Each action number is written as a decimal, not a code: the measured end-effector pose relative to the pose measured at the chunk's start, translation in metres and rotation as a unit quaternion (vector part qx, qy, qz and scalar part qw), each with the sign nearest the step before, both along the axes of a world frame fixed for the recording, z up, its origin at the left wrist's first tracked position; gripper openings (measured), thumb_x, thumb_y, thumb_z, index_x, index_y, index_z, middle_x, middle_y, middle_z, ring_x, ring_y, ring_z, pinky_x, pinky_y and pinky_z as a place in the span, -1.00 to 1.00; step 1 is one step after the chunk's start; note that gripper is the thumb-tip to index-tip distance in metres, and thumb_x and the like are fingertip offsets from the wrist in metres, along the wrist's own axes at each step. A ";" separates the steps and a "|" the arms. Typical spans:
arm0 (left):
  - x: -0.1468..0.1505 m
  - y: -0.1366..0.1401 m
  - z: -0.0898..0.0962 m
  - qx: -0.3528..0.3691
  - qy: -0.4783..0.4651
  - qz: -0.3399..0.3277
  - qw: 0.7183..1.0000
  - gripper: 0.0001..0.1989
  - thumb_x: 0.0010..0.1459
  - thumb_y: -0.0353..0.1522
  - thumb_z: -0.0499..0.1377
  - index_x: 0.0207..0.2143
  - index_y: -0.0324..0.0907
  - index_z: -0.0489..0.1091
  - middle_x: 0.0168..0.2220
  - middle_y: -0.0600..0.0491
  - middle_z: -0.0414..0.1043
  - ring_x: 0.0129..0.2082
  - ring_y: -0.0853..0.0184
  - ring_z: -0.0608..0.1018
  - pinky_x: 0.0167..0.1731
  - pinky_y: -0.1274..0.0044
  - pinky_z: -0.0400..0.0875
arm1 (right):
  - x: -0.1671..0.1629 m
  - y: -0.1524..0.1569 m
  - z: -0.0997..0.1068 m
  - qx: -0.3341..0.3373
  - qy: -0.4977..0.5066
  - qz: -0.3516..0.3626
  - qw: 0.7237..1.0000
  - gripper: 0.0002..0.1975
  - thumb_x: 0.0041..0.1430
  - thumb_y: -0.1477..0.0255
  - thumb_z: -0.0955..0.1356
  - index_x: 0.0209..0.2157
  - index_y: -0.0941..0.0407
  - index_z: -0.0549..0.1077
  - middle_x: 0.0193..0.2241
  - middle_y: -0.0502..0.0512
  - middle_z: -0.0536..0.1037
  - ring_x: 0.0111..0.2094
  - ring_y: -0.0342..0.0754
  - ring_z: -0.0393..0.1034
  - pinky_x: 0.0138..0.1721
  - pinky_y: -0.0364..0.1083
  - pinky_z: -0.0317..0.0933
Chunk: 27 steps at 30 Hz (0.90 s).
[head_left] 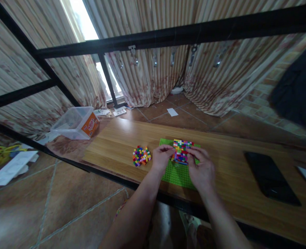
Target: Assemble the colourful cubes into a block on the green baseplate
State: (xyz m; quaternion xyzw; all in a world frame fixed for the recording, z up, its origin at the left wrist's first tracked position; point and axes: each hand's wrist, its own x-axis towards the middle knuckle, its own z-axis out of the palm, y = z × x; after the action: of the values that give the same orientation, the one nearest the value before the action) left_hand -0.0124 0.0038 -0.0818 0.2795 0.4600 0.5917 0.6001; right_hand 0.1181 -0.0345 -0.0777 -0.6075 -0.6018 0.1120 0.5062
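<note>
A block built of many small coloured toy bricks point(181, 149) stands on the green studded baseplate point(178, 176). My left hand point(161, 158) is at the left side of this block, thumb and forefinger closed against its edge. At the right side, my right hand point(202, 167) grips the block with its thumb and fingers closed. Whether a single small brick is also in either pinch is too small to tell. A loose pile of small coloured bricks point(141, 155) lies on the table to the left of my left hand.
The wooden table point(111, 140) carries a black tablet-like slab point(270, 176) at the right. Beyond its left end sits a clear plastic bin point(73, 121) with an orange label. A black metal bar point(163, 38) with hanging clips crosses in front of striped curtains point(147, 76).
</note>
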 end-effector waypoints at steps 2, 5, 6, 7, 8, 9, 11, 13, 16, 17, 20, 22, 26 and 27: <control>0.000 0.001 0.000 -0.001 0.018 0.006 1.000 -0.88 -0.30 -0.42 0.36 -0.62 -0.24 0.48 -0.61 0.11 0.43 -0.59 0.48 0.38 -0.48 0.56 0.24 | 0.000 0.000 0.000 -0.006 -0.012 -0.003 1.000 -0.72 0.19 0.35 0.27 -0.24 0.14 0.59 -0.14 0.24 0.57 -0.13 0.07 0.46 0.01 0.12 0.30; 0.001 0.001 -0.002 0.003 0.035 0.012 0.999 -0.88 -0.30 -0.41 0.36 -0.63 -0.24 0.48 -0.63 0.12 0.41 -0.61 0.49 0.34 -0.51 0.57 0.21 | 0.000 0.000 -0.001 -0.006 -0.027 -0.010 1.000 -0.71 0.18 0.33 0.26 -0.26 0.13 0.59 -0.16 0.22 0.57 -0.16 0.08 0.46 -0.02 0.12 0.31; 0.002 0.001 -0.002 0.006 0.039 0.016 0.999 -0.87 -0.29 -0.40 0.36 -0.63 -0.23 0.47 -0.64 0.12 0.40 -0.61 0.49 0.33 -0.52 0.57 0.20 | 0.000 0.000 -0.001 -0.005 -0.031 -0.012 0.999 -0.71 0.18 0.32 0.26 -0.27 0.12 0.59 -0.17 0.23 0.57 -0.17 0.08 0.46 -0.03 0.12 0.32; 0.003 0.000 -0.002 0.010 0.040 0.021 0.999 -0.87 -0.29 -0.39 0.36 -0.63 -0.23 0.47 -0.64 0.12 0.40 -0.62 0.49 0.32 -0.52 0.57 0.19 | 0.000 0.000 -0.001 -0.002 -0.034 -0.012 0.999 -0.71 0.18 0.32 0.26 -0.28 0.12 0.59 -0.17 0.23 0.57 -0.17 0.08 0.46 -0.04 0.12 0.32; 0.005 -0.001 -0.002 0.013 0.041 0.027 0.999 -0.86 -0.28 -0.38 0.37 -0.63 -0.23 0.46 -0.65 0.13 0.39 -0.62 0.49 0.32 -0.53 0.57 0.19 | 0.000 0.000 0.000 0.003 -0.037 -0.012 0.999 -0.71 0.18 0.31 0.26 -0.28 0.12 0.59 -0.17 0.23 0.57 -0.18 0.09 0.46 -0.05 0.12 0.33; 0.006 -0.002 -0.001 0.017 0.041 0.033 0.998 -0.84 -0.27 -0.36 0.37 -0.63 -0.22 0.46 -0.65 0.13 0.38 -0.62 0.49 0.31 -0.53 0.57 0.18 | 0.000 0.000 0.001 0.010 -0.041 -0.012 0.999 -0.71 0.19 0.31 0.26 -0.28 0.12 0.58 -0.18 0.24 0.57 -0.18 0.09 0.46 -0.06 0.13 0.33; 0.007 -0.006 0.005 0.032 0.039 0.035 0.998 -0.80 -0.24 -0.30 0.39 -0.62 -0.22 0.45 -0.65 0.13 0.38 -0.61 0.48 0.31 -0.52 0.57 0.19 | -0.001 -0.002 0.004 0.033 -0.049 -0.012 0.998 -0.71 0.21 0.31 0.26 -0.27 0.13 0.58 -0.18 0.25 0.56 -0.17 0.09 0.46 -0.04 0.13 0.32; 0.003 -0.010 0.013 0.063 0.044 0.019 0.997 -0.75 -0.19 -0.24 0.39 -0.59 -0.22 0.46 -0.62 0.13 0.39 -0.59 0.48 0.32 -0.51 0.57 0.19 | -0.004 -0.005 0.008 0.060 -0.053 -0.006 0.997 -0.71 0.24 0.31 0.26 -0.24 0.13 0.57 -0.17 0.26 0.56 -0.14 0.10 0.46 -0.02 0.13 0.32; -0.016 -0.014 0.026 0.100 0.055 0.047 0.992 -0.70 -0.11 -0.17 0.37 -0.58 -0.22 0.45 -0.62 0.15 0.33 -0.58 0.50 0.28 -0.50 0.58 0.17 | -0.017 -0.010 0.011 0.071 -0.046 0.042 0.996 -0.74 0.28 0.31 0.26 -0.23 0.10 0.57 -0.19 0.21 0.59 -0.15 0.07 0.48 -0.03 0.09 0.33; -0.025 -0.015 0.029 0.096 0.050 0.074 0.991 -0.68 -0.10 -0.15 0.36 -0.59 -0.22 0.43 -0.64 0.16 0.29 -0.58 0.51 0.26 -0.52 0.59 0.15 | -0.023 -0.011 0.010 0.064 -0.047 0.066 0.995 -0.75 0.28 0.32 0.27 -0.23 0.09 0.57 -0.20 0.18 0.59 -0.16 0.05 0.49 -0.05 0.08 0.34; -0.056 -0.016 0.036 0.051 0.004 0.126 0.991 -0.67 -0.08 -0.14 0.35 -0.59 -0.22 0.41 -0.65 0.18 0.24 -0.61 0.52 0.23 -0.57 0.61 0.11 | -0.045 -0.014 0.004 0.028 -0.060 0.148 0.987 -0.76 0.28 0.37 0.26 -0.23 0.08 0.56 -0.26 0.13 0.61 -0.21 0.02 0.51 -0.11 0.03 0.36; -0.076 -0.016 0.038 0.024 -0.052 0.143 0.988 -0.68 -0.10 -0.16 0.36 -0.53 -0.23 0.42 -0.57 0.16 0.31 -0.61 0.54 0.27 -0.57 0.62 0.13 | -0.061 -0.013 -0.002 -0.003 -0.067 0.186 0.980 -0.76 0.28 0.40 0.25 -0.23 0.09 0.56 -0.28 0.13 0.60 -0.24 0.02 0.51 -0.15 0.02 0.36; -0.100 -0.015 0.042 -0.003 -0.110 0.174 0.979 -0.72 -0.13 -0.25 0.38 -0.47 -0.26 0.44 -0.53 0.16 0.33 -0.60 0.57 0.30 -0.55 0.65 0.17 | -0.088 -0.010 -0.014 -0.048 -0.091 0.213 0.972 -0.77 0.25 0.43 0.26 -0.18 0.11 0.54 -0.22 0.16 0.58 -0.18 0.05 0.47 -0.10 0.05 0.33; -0.102 -0.015 0.043 -0.008 -0.115 0.177 0.977 -0.73 -0.12 -0.27 0.38 -0.47 -0.26 0.43 -0.54 0.16 0.34 -0.60 0.57 0.30 -0.55 0.65 0.17 | -0.093 -0.008 -0.016 -0.055 -0.100 0.214 0.970 -0.77 0.24 0.44 0.26 -0.17 0.11 0.53 -0.21 0.17 0.57 -0.17 0.06 0.46 -0.08 0.07 0.32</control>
State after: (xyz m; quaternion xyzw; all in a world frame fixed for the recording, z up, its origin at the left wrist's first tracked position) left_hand -0.1147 -0.0111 -0.0390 0.1192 0.4343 0.7131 0.5373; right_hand 0.0252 -0.0426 -0.0942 -0.4998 -0.7582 0.1891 0.3736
